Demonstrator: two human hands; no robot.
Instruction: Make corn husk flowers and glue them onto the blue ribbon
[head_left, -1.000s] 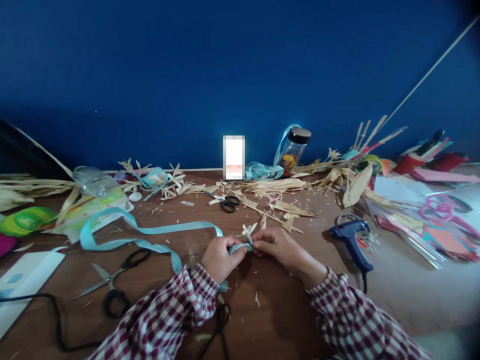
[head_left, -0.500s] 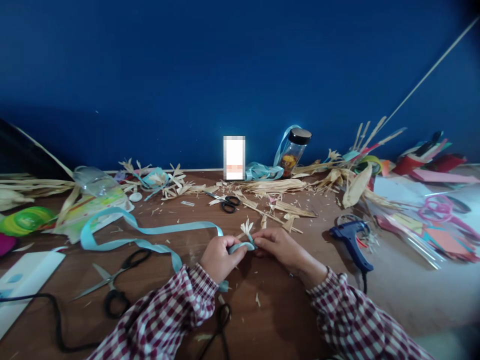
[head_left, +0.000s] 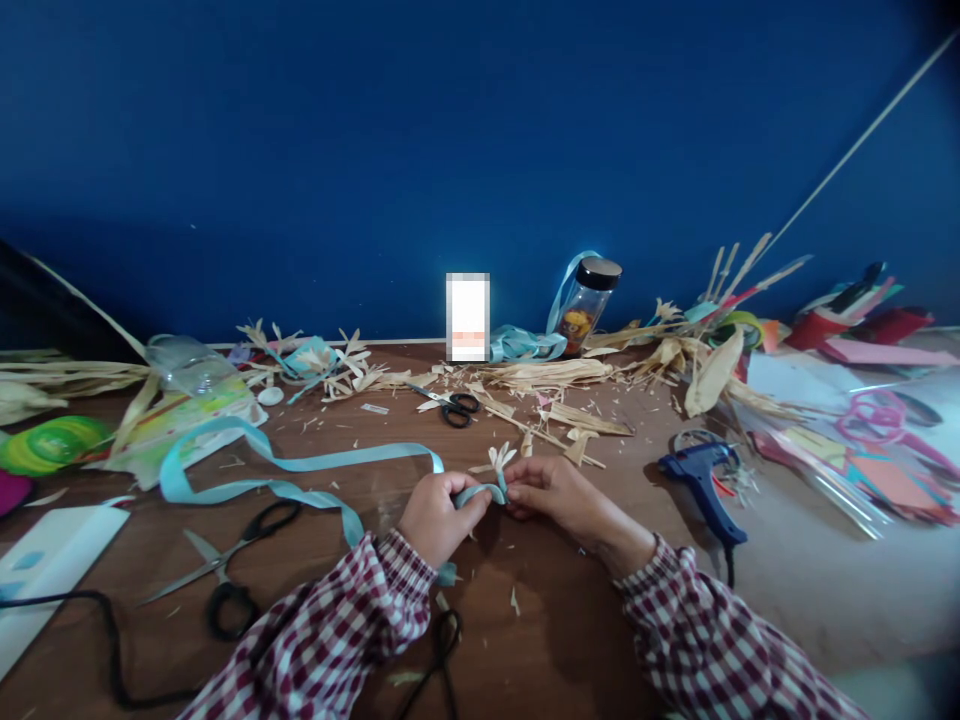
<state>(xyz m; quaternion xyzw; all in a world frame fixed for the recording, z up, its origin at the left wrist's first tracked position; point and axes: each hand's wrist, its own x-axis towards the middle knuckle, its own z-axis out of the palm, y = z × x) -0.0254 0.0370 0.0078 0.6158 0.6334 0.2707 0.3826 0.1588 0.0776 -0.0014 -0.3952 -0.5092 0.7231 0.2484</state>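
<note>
Between the thumb and fingers of my left hand (head_left: 433, 520) is a light blue ribbon (head_left: 352, 456), its long loop trailing left across the table. The ribbon runs to the base of a small pale corn husk flower (head_left: 498, 460), whose petals point up. My right hand (head_left: 559, 500) is closed in a pinch at the flower's base, where the ribbon wraps it; the fingers partly hide the stem. Both hands are close together, just above the wooden table (head_left: 555, 620).
Large scissors (head_left: 221, 562) lie open at left, small scissors (head_left: 454, 408) beyond my hands. A blue glue gun (head_left: 705, 480) sits at right. Along the blue wall are corn husks (head_left: 555, 374) and a black-lidded jar (head_left: 590, 305). A black cable (head_left: 112, 640) crosses the left front.
The flower has shifted slightly right and turned a little, with the ribbon's curve at its base changing. My right fingers have moved slightly against it; my left hand has barely moved.
</note>
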